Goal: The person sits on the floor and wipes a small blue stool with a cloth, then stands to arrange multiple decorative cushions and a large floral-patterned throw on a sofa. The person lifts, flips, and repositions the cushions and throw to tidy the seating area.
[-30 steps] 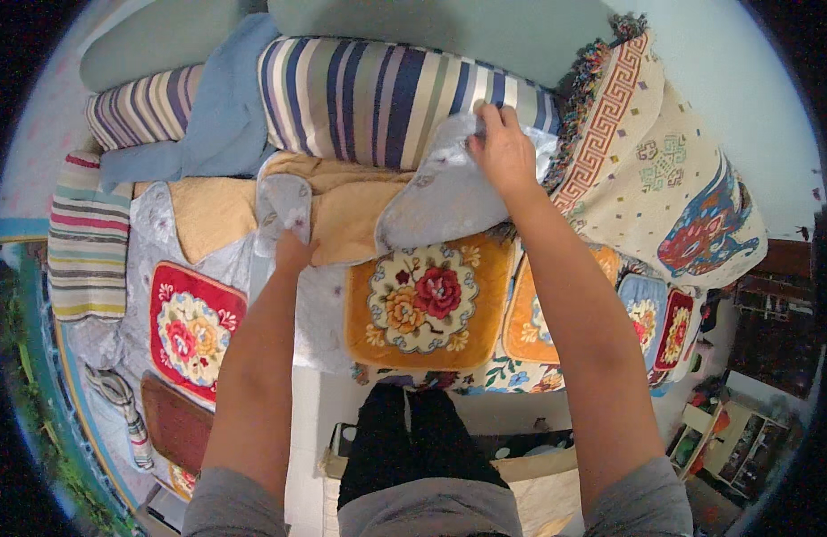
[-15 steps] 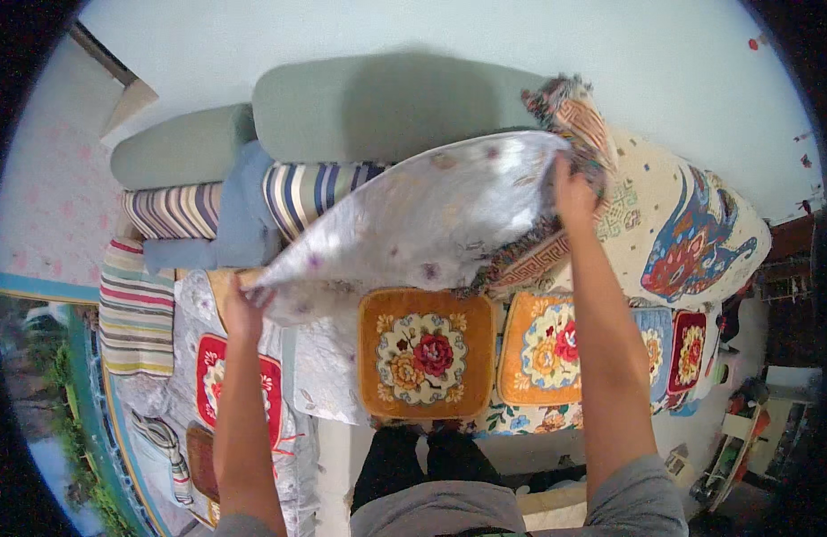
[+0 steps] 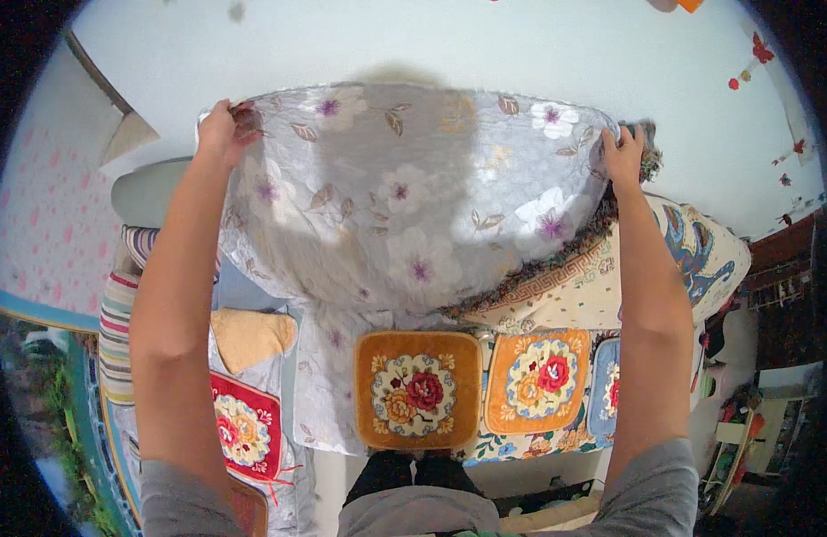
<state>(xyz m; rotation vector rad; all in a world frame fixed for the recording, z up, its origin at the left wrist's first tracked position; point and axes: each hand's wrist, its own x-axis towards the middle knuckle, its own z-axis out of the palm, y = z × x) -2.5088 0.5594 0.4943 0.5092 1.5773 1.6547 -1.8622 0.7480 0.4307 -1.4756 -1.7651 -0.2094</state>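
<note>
Cloth (image 3: 400, 192), silvery grey with white, purple-centred flowers and brown leaves, spreads wide before me, beyond the orange mat (image 3: 419, 389) with its red and yellow roses. My left grip (image 3: 225, 134) is closed on the cloth's upper left corner, beyond and to the left of the orange mat. My right grip (image 3: 623, 154) pinches its upper right corner, beyond and to the right of that mat. Between the two, the top edge bows gently upward, while the lower part sags in a curve toward the mat.

Just right of the orange mat lies a second orange mat (image 3: 537, 380), and farther right a blue mat (image 3: 605, 387), partly hidden. To its left is a red mat (image 3: 252, 428); beyond and left, a tan fabric (image 3: 250, 340) lies crumpled. A cream fringed throw (image 3: 565, 291) slopes beyond and to the right. Far to the left stands a striped cushion (image 3: 118, 340).
</note>
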